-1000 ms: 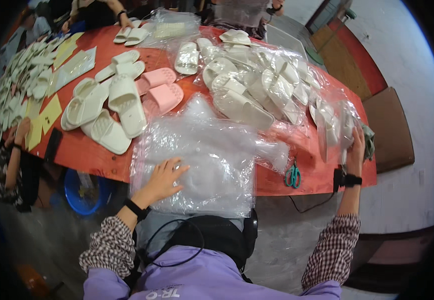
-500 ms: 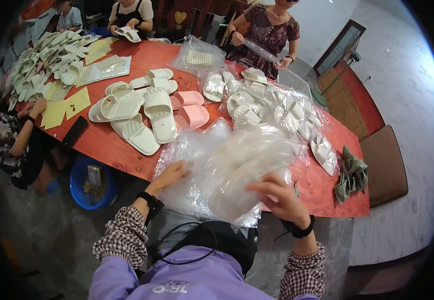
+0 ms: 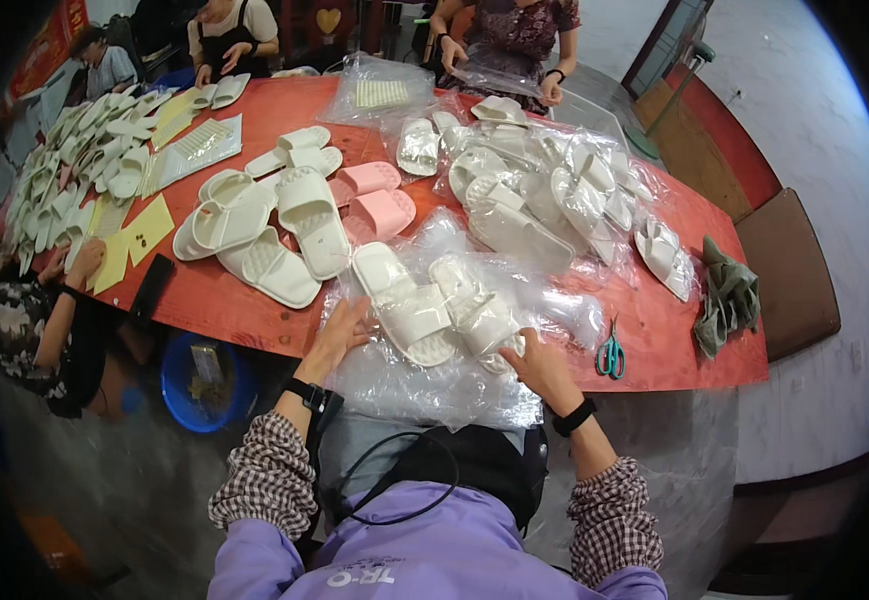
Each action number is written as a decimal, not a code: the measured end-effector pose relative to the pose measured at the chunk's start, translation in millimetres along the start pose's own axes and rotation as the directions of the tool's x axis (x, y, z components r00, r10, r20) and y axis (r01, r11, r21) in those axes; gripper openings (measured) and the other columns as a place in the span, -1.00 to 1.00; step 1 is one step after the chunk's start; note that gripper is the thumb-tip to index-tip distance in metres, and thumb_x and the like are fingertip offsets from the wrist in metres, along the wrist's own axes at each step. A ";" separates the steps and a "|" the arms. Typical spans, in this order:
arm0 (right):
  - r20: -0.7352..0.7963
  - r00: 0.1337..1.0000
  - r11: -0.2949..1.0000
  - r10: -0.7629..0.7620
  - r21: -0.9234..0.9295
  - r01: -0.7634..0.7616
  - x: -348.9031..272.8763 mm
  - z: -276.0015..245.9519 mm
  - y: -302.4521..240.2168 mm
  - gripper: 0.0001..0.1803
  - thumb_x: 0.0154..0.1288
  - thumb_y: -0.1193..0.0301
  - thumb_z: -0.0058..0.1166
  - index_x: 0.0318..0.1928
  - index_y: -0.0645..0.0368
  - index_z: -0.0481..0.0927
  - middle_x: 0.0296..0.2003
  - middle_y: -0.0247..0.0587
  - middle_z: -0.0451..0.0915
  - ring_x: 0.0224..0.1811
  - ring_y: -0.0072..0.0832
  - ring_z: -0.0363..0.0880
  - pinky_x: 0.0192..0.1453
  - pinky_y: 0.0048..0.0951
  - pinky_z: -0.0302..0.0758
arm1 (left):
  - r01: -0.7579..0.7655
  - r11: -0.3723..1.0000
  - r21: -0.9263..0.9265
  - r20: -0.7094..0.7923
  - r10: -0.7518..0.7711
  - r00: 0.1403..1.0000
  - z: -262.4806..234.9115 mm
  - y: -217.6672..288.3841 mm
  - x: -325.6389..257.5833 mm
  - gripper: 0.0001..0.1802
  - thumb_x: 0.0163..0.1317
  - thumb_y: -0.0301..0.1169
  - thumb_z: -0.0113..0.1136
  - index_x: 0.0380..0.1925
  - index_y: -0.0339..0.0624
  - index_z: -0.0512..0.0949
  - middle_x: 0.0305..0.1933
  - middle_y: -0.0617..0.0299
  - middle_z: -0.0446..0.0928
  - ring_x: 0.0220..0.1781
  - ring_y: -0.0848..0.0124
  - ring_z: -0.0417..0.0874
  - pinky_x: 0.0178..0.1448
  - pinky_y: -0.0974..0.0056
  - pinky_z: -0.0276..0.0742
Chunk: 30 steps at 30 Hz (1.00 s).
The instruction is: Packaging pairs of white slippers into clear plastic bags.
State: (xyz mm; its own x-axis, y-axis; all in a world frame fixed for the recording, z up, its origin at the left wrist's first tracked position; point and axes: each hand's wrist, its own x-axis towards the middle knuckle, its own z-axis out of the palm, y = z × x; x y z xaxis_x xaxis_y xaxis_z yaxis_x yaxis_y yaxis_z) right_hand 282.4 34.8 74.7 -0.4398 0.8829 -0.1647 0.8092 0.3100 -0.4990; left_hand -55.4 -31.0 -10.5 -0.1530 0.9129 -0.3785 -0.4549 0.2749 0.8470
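A pair of white slippers (image 3: 409, 312) lies before me on a stack of clear plastic bags (image 3: 424, 390). Shiny film surrounds the pair; whether they are inside a bag I cannot tell. Beside the left slipper, my left hand (image 3: 336, 335) rests over the plastic, open with fingers apart. My right hand (image 3: 546, 372) is at the near end of the right slipper, its thumb and fingers apart around that edge. To the left are loose white slippers (image 3: 312, 225) and a pink pair (image 3: 378, 208). Bagged white slippers (image 3: 519, 225) are heaped beyond my right hand.
Teal-handled scissors (image 3: 610, 357) and a crumpled green cloth (image 3: 726, 300) lie to the right. A large slipper heap (image 3: 84, 150), yellow sheets (image 3: 150, 228) and a black phone-like object (image 3: 152, 288) are left. A blue bucket (image 3: 194, 385) stands below. Co-workers sit around the red table.
The blurred plastic and white shape between my hands has given way to slippers lying still. My right hand has lowered. A co-worker's slippers, earlier held, now rest on the far table edge.
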 end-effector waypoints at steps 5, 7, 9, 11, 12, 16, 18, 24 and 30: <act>-0.188 0.973 0.919 0.137 0.390 -0.054 11.8 24.8 16.4 -0.16 0.27 0.06 0.15 0.30 0.43 0.14 -0.52 -0.05 0.64 -0.50 -0.28 0.67 -0.33 -0.33 0.55 | 0.070 0.984 0.166 0.052 -0.080 0.995 19.9 11.5 1.6 -0.62 0.31 -0.28 0.13 0.01 -0.26 0.36 -0.12 0.11 0.54 -0.17 0.33 0.63 -0.08 0.31 0.57; -0.172 0.974 0.950 0.150 0.296 -0.094 11.9 21.2 -8.9 -0.13 0.23 0.12 0.20 0.37 0.31 0.09 -0.48 -0.04 0.65 -0.48 -0.28 0.67 -0.34 -0.35 0.53 | 0.060 0.983 0.175 0.047 -0.069 0.996 7.1 5.9 3.1 -0.67 0.27 -0.35 0.13 -0.02 -0.25 0.40 -0.13 0.13 0.55 -0.16 0.37 0.62 -0.10 0.34 0.55; -0.090 0.995 0.948 0.044 0.318 -0.014 20.2 29.9 3.2 -0.23 0.20 0.25 0.20 0.36 0.16 0.18 -0.53 -0.09 0.61 -0.51 -0.31 0.63 -0.37 -0.34 0.49 | 0.050 0.981 0.188 0.081 -0.066 0.994 9.8 6.2 5.5 -0.72 0.23 -0.43 0.14 -0.06 -0.23 0.44 -0.14 0.15 0.55 -0.16 0.40 0.62 -0.11 0.37 0.53; -0.127 0.990 0.914 0.057 0.407 0.000 26.3 41.6 23.1 -0.31 0.19 0.33 0.18 0.32 0.13 0.25 -0.56 -0.14 0.57 -0.53 -0.35 0.58 -0.38 -0.35 0.46 | -0.041 0.984 0.174 0.218 0.002 0.976 26.8 18.2 -1.4 -0.78 0.20 -0.49 0.12 -0.14 -0.23 0.49 -0.16 0.20 0.56 -0.13 0.46 0.58 -0.08 0.41 0.48; -0.142 0.989 0.874 0.047 0.486 0.028 29.1 42.1 21.4 -0.37 0.18 0.40 0.16 0.29 0.11 0.32 -0.59 -0.19 0.52 -0.56 -0.39 0.52 -0.40 -0.35 0.43 | -0.133 0.968 0.212 0.288 0.068 0.955 27.9 22.5 -4.3 -0.83 0.20 -0.53 0.12 -0.18 -0.20 0.52 -0.12 0.25 0.57 -0.09 0.53 0.53 -0.01 0.44 0.41; -0.297 0.955 0.856 0.012 0.496 0.144 25.5 14.6 -5.1 -0.58 0.21 0.53 0.07 0.13 0.13 0.50 -0.57 -0.28 0.38 -0.52 -0.53 0.38 -0.36 -0.45 0.37 | -0.322 0.913 0.250 0.362 0.220 0.906 35.5 46.1 -33.3 -0.84 0.24 -0.53 0.10 -0.17 -0.17 0.52 0.02 0.26 0.55 0.13 0.45 0.48 0.21 0.31 0.33; -0.350 0.933 0.872 -0.085 0.428 0.240 23.0 -17.7 -12.4 -0.59 0.22 0.54 0.06 0.11 0.13 0.52 -0.51 -0.25 0.40 -0.48 -0.51 0.39 -0.34 -0.45 0.37 | -0.342 0.906 0.248 0.391 0.230 0.891 46.5 57.4 -55.2 -0.83 0.26 -0.50 0.11 -0.15 -0.16 0.53 0.10 0.23 0.51 0.20 0.42 0.43 0.27 0.28 0.28; -0.310 0.821 0.835 -0.479 0.126 0.535 40.5 -64.4 -17.8 -0.60 0.22 0.52 0.10 0.10 0.09 0.54 -0.21 -0.15 0.49 -0.18 -0.31 0.47 -0.07 -0.32 0.41 | -0.469 0.607 0.642 0.558 0.048 0.828 28.5 32.2 -117.9 -0.50 0.27 -0.33 0.18 0.21 -0.16 0.40 0.41 0.05 0.24 0.47 0.17 0.16 0.48 0.17 0.05; -0.188 0.912 0.923 -0.365 -0.204 0.327 23.5 -11.8 24.5 -0.22 0.23 0.29 0.16 0.43 -0.13 0.12 0.34 0.18 0.12 0.34 0.07 0.20 0.38 -0.10 0.21 | -0.318 0.546 0.775 0.416 -0.061 0.907 -27.8 -3.5 -121.2 -0.47 0.30 -0.30 0.12 0.24 -0.26 0.34 0.20 -0.03 0.45 0.24 0.15 0.46 0.30 0.22 0.32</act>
State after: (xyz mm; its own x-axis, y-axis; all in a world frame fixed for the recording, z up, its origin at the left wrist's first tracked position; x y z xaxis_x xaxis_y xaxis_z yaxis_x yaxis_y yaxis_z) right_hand 296.4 67.3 68.6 -0.6232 0.7581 0.1919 0.6822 0.6470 -0.3406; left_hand -59.7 -151.0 22.1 0.2536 0.9371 -0.2401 0.4806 0.0934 0.8720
